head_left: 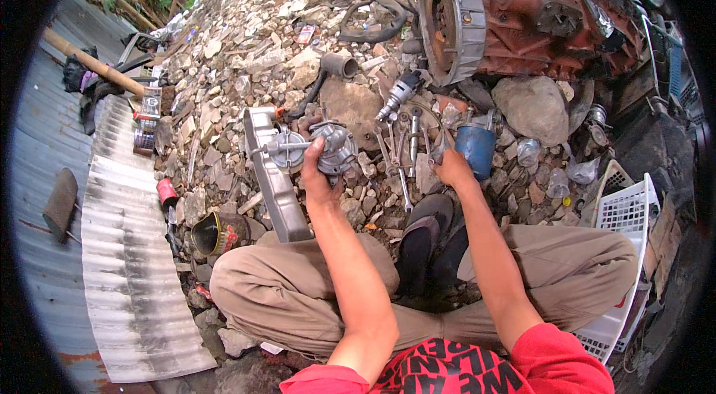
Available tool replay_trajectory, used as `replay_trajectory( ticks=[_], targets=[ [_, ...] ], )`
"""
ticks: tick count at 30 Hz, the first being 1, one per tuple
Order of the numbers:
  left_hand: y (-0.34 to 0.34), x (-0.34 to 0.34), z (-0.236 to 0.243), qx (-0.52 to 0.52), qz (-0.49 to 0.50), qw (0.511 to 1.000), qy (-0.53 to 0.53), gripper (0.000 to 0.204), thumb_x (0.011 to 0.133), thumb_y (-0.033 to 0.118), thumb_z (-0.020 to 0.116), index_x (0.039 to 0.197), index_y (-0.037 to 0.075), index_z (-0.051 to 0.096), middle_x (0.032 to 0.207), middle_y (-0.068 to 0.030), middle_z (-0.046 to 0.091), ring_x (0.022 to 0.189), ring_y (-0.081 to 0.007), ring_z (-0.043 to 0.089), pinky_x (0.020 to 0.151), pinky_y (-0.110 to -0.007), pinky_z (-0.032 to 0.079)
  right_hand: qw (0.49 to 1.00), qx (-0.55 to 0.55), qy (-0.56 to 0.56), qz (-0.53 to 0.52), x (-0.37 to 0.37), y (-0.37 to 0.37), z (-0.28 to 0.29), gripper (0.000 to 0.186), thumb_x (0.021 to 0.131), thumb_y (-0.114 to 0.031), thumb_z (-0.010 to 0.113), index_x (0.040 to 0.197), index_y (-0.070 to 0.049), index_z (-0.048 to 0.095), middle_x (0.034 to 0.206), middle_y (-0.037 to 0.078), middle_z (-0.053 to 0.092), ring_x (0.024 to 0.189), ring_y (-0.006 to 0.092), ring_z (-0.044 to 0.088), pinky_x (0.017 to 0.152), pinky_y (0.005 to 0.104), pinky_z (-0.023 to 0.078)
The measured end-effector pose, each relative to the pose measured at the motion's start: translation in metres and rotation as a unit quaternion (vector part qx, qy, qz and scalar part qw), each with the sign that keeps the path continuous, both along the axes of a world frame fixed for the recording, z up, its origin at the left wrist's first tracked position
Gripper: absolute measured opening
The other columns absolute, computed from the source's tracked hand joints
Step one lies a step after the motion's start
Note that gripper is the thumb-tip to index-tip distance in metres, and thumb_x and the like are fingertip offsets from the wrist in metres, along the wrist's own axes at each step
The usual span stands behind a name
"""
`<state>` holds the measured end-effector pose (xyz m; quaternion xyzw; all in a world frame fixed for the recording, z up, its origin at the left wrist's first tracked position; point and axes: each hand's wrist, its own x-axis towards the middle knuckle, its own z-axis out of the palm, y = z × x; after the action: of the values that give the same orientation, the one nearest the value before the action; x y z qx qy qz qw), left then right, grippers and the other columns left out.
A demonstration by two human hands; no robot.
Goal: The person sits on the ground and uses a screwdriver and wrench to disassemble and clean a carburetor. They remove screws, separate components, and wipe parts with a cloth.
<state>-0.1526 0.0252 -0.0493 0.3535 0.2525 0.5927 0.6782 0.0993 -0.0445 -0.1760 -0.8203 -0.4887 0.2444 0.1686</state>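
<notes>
My left hand (321, 181) grips a silver cast-metal part (335, 148) with round housings and a bolt-like stem, held over a long metal cover (272, 200) on the stones. My right hand (451, 169) is closed on a grey metal tool (442, 146), perhaps pliers or a wrench, just left of a blue can (474, 149). Between my hands lie several wrenches (406, 189), a socket extension (414, 140) and a silver cylindrical part (399, 96).
A rusty engine block (537, 14) stands back right above a large rock (531, 111). Hoses (373, 36) lie behind. Corrugated sheets (127, 245) line my left; a white plastic crate (626, 207) sits by my right knee. My crossed legs and black sandals (432, 241) occupy the foreground.
</notes>
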Motion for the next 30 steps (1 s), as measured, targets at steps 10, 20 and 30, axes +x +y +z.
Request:
replay_trajectory(
  ticks=[10,20,30],
  targets=[
    [0.009,0.035,-0.020,-0.013,0.045,0.998,-0.047,0.045,0.088,0.031,0.056,0.127,0.012,0.046,0.104,-0.0082,0.063,0.092,-0.0209,0.064,0.073,-0.038,0.056,0.997,-0.009,0.043,0.056,0.004,0.000,-0.047,0.030,0.082,-0.027,0.074,0.079,0.003,0.070,0.077,0.020,0.069,0.075,0.0351,0.068,0.070,0.0445,0.051],
    [0.015,0.028,-0.045,-0.071,0.074,0.994,-0.049,0.046,0.092,0.031,0.059,0.132,0.013,0.046,0.101,-0.0035,0.064,0.085,-0.0156,0.065,0.066,-0.031,0.056,0.973,-0.183,0.121,0.072,0.063,0.006,0.025,0.052,0.080,-0.042,0.073,0.099,0.006,0.067,0.102,0.027,0.067,0.097,0.0378,0.066,0.085,0.0445,0.051],
    [0.007,0.033,-0.038,-0.100,0.057,0.990,-0.078,0.046,0.096,0.046,0.051,0.130,0.015,0.049,0.101,-0.0045,0.064,0.078,-0.0180,0.067,0.054,-0.031,0.057,0.995,-0.061,-0.026,-0.080,-0.033,-0.008,-0.005,0.044,0.085,-0.013,0.061,0.121,0.011,0.051,0.101,0.032,0.064,0.094,0.0446,0.065,0.083,0.0489,0.054]
  ],
)
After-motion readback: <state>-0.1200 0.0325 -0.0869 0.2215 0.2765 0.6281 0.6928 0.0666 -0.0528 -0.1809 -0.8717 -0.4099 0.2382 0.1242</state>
